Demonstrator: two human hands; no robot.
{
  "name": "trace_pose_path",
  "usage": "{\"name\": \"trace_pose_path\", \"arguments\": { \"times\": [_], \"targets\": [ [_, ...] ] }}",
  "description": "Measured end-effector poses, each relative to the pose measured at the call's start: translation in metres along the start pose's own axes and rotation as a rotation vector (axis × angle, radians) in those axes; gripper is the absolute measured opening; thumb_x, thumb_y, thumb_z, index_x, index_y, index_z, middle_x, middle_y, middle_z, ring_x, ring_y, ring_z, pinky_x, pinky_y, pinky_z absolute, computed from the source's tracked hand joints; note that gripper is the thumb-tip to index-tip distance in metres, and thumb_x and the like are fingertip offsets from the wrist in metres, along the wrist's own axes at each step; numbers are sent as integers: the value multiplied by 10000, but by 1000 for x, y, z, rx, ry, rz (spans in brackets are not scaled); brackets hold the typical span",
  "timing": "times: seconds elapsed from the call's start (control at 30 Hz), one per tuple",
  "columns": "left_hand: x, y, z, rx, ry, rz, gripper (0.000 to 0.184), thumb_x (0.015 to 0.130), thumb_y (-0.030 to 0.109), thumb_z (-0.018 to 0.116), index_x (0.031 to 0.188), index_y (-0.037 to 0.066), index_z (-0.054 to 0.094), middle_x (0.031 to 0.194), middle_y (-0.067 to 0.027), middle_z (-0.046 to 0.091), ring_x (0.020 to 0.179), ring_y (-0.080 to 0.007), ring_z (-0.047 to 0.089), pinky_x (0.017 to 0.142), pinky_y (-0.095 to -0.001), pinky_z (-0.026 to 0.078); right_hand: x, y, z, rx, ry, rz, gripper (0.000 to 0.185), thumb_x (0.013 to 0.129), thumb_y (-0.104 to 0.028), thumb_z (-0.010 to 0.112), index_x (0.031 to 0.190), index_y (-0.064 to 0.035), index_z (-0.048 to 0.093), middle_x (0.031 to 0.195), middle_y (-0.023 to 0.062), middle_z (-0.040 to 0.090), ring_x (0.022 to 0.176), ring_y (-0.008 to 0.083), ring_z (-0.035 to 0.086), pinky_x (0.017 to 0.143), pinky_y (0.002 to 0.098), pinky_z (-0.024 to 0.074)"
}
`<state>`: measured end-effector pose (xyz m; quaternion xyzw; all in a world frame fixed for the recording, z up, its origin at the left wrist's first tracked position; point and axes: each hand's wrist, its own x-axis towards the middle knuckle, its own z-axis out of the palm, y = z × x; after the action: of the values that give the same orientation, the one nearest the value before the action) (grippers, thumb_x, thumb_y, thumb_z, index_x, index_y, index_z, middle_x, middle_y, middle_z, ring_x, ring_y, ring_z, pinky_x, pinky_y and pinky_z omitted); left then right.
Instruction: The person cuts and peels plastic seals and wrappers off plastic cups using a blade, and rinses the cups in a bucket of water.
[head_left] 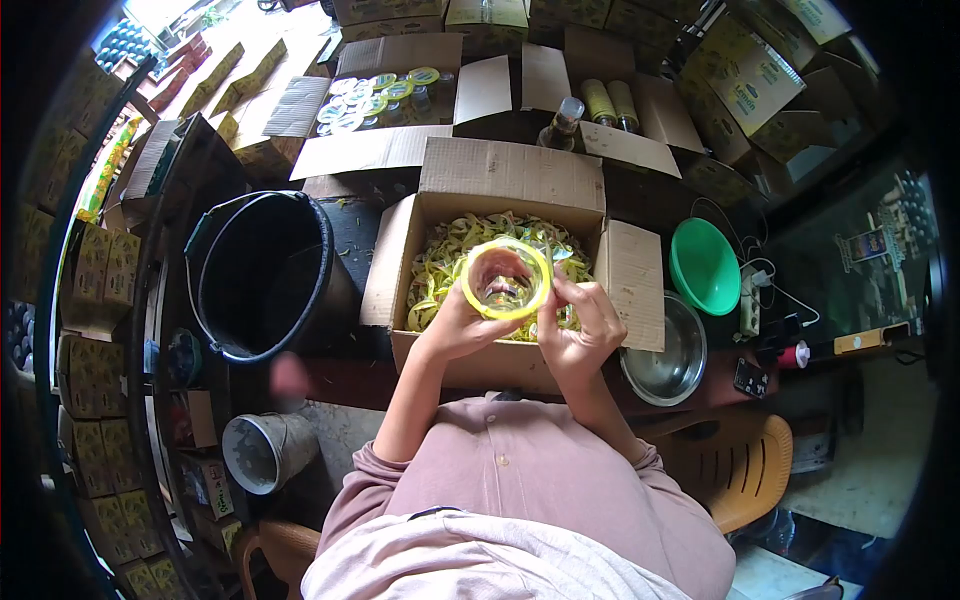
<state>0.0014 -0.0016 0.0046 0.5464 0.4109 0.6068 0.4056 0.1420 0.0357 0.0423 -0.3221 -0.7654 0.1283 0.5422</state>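
A clear, round container with a yellow rim (pixel 508 315) is held up with its mouth toward me, above an open cardboard box (pixel 510 165). My left hand (pixel 455 325) is wrapped around its left and lower side. At its right edge, my right hand (pixel 585 325) has thumb and fingers closed on the yellow rim, the other fingers curled. Whether the rim is a separate band or part of the container I cannot tell. A heap of crumpled yellow and clear strips (pixel 435 270) fills the box below both hands.
Left stands a black bucket (pixel 325 275), with a grey bucket (pixel 290 450) lower down. A green bowl (pixel 705 265) and a metal bowl (pixel 665 365) sit at the right. Behind are yellow-lidded containers (pixel 385 82) in a box, and a bottle (pixel 562 125).
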Motion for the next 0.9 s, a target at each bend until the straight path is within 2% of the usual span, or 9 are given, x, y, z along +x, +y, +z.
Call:
{"name": "trace_pose_path", "arguments": {
  "times": [0.07,0.17,0.27,0.47,0.57,0.73,0.83,0.9],
  "targets": [
    [-1,-1,-1,43,-33,-7,650,664,84,734,1200,24,371,1100,-65,464,1041,-147,459,896,-279,383,5,2,-1,9,-14,4,189,652,78,633,827,5,628,676,81,594,578,144,585,538,240,452],
    [-1,-1,0,19,-22,-1,634,655,90,734,1181,22,388,1081,-65,478,1029,-143,466,892,-277,383,9,7,-1,170,-66,109,195,655,83,632,834,5,625,670,75,589,586,131,584,538,235,448],
    [2,2,3,-39,9,18,593,661,89,721,1157,16,406,1054,-67,494,1003,-139,477,875,-272,389,5,8,-1,218,-12,122,226,674,58,647,891,-5,639,680,78,593,577,139,596,544,249,476],
    [2,-3,1,-103,4,-3,617,662,81,721,1178,21,388,1080,-68,479,1024,-142,467,888,-275,383,-4,2,-9,137,-60,131,193,699,37,642,887,-6,637,685,79,597,587,143,603,558,253,485],
    [1,-5,-2,-83,-33,-14,677,660,78,736,1216,29,353,1120,-67,456,1061,-147,450,901,-278,378,-1,-1,-5,92,-8,98,179,656,68,637,822,2,626,650,77,581,561,130,569,537,237,447],
    [-1,-6,-3,22,-101,21,693,649,100,752,1214,30,356,1117,-68,458,1057,-151,456,896,-282,383,4,3,-1,80,-5,45,213,665,63,642,868,-1,633,682,91,593,578,155,591,542,250,464],
    [-2,-2,1,-61,-43,20,605,660,100,722,1170,18,407,1071,-74,492,1024,-144,475,890,-285,386,5,7,-1,142,-35,67,220,675,62,643,886,1,635,702,90,600,583,153,594,540,257,470],
    [-4,-5,1,-149,-33,-26,623,664,94,715,1191,23,389,1094,-70,476,1034,-145,470,882,-283,394,5,8,-2,167,-54,99,206,681,52,645,880,-1,636,703,86,602,583,149,593,537,257,469]
  ]
}}
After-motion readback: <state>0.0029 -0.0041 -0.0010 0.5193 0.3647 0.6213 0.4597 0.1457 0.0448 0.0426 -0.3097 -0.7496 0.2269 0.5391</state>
